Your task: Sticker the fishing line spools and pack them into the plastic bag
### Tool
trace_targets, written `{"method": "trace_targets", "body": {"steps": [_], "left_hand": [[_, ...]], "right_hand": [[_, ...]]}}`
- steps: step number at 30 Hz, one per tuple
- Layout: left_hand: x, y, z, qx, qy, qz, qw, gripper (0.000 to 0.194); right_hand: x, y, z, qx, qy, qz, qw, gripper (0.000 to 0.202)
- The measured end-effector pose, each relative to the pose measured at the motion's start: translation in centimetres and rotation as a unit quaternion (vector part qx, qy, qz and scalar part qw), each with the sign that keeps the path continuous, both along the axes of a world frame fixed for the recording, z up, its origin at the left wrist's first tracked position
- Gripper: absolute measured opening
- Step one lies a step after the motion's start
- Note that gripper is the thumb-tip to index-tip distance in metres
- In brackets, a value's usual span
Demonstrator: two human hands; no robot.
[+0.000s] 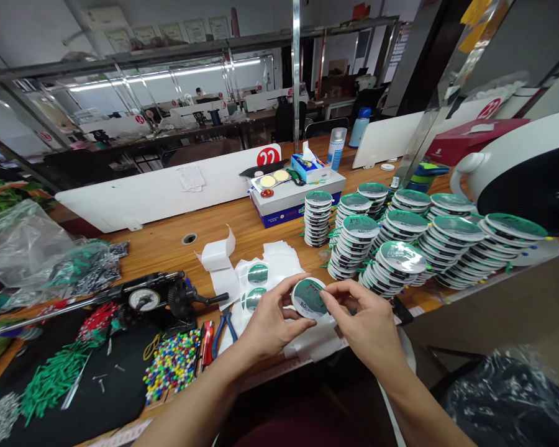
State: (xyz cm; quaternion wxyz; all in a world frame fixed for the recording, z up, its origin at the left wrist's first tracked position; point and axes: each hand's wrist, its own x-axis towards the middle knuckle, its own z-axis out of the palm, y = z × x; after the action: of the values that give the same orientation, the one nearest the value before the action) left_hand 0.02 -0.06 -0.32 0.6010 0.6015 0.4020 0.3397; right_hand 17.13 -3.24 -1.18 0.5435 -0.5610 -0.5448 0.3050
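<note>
A round white line spool with a green-and-white label marked 8.0 is held above the table's front edge, its labelled face up. My left hand grips it from the left, thumb below and fingers around the rim. From the right, the pinched fingers of my right hand touch the label near its right edge. Just behind my left hand lies white sticker backing paper with round green labels on it. Several stacks of labelled spools stand to the right.
To the left are blue-handled pliers, coloured beads, a winding device with a dial and green tubing pieces on a black mat. A box carrying tissues stands behind. A white machine sits far right.
</note>
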Motion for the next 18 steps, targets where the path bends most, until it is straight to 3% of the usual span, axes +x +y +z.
{"method": "trace_targets", "body": {"steps": [9, 15, 18], "left_hand": [[-0.14, 0.02, 0.06, 0.007, -0.002, -0.018, 1.000, 0.068], [-0.26, 0.22, -0.11, -0.017, -0.052, -0.003, 0.998, 0.053], [-0.56, 0.28, -0.19, -0.048, -0.075, 0.000, 0.996, 0.058]], "right_hand": [[-0.01, 0.05, -0.04, 0.024, -0.043, -0.002, 0.999, 0.019], [0.06, 0.33, -0.58, 0.115, -0.172, -0.057, 0.977, 0.016], [0.05, 0.64, -0.87, 0.065, -0.106, -0.041, 0.991, 0.034]]}}
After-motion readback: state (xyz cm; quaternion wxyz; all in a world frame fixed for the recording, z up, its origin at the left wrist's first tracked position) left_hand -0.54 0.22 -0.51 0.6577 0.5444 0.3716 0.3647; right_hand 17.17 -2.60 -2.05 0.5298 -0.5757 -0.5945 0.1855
